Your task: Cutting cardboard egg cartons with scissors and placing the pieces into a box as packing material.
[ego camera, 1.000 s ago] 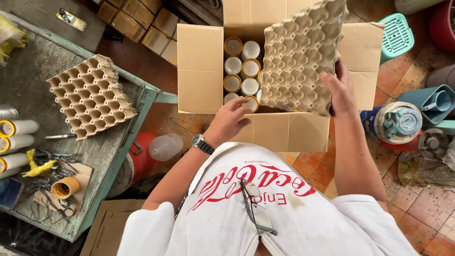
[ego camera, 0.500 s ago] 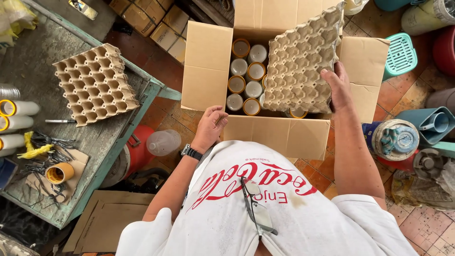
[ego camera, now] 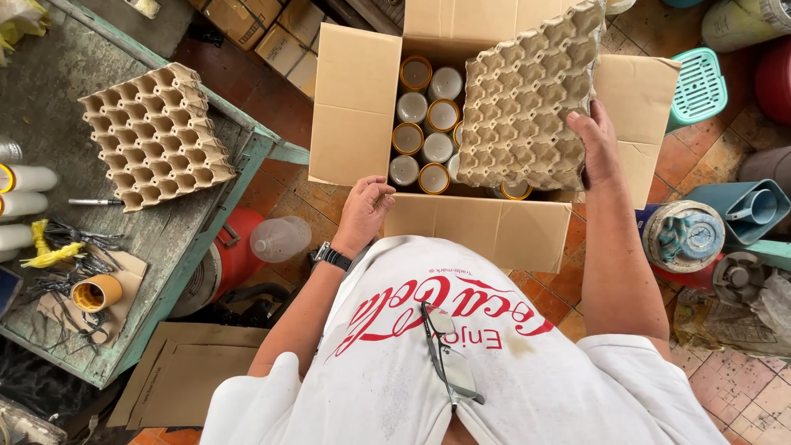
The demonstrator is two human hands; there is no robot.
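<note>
An open cardboard box point(ego camera: 354, 107) stands on the floor in front of me, filled with upright cylinders point(ego camera: 410, 107) that have white or yellow-rimmed tops. My right hand point(ego camera: 595, 148) grips the right edge of a grey pulp egg tray point(ego camera: 523, 103), held tilted over the right half of the box. My left hand point(ego camera: 362, 213), with a wristwatch, is loosely curled at the box's near left corner, just beside the near flap point(ego camera: 478, 227), holding nothing that I can see.
A worn green table point(ego camera: 177, 239) on my left carries a stack of egg trays point(ego camera: 155, 136), white tubes point(ego camera: 29, 177), a yellow cup point(ego camera: 96, 292) and wire scraps. Small cartons, a clear jug point(ego camera: 280, 237), a red drum, a teal basket point(ego camera: 699, 86) and buckets crowd the tiled floor.
My left hand has drawn back out of the box to its near left corner. My right hand has kept the egg tray tilted over the box.
</note>
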